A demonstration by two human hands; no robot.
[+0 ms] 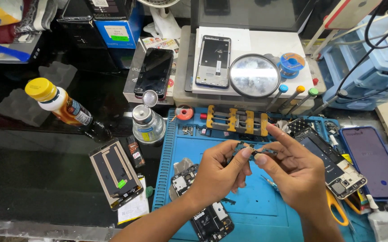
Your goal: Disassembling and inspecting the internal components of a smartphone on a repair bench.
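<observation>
Two hands meet over a blue work mat point(256, 210), sharing one small circuit board point(253, 151) between them. The board is a thin, dark strip with tiny metal parts along it, held level above the middle of the mat, just in front of a holder with yellow clamps point(236, 120). Much of it is hidden by fingertips, so its full outline cannot be told.

The left hand point(218, 172) comes up from the lower left with the forearm slanting across the mat's front edge. Its thumb and forefinger pinch the left end of the board, and the other fingers curl loosely underneath. The right hand point(295, 172) enters from the lower right, back of the hand toward the camera. Its thumb and middle finger nip the right end of the board, while the forefinger stretches out straight, pointing up and left above the strip.

On the mat below the left wrist lies an opened phone point(209, 222) with its insides showing. A second opened phone point(333, 163) lies just right of the right hand, beside a dark-screened phone in a blue case point(375, 161). A pair of orange-handled scissors point(337, 208) sits near the right wrist
</observation>
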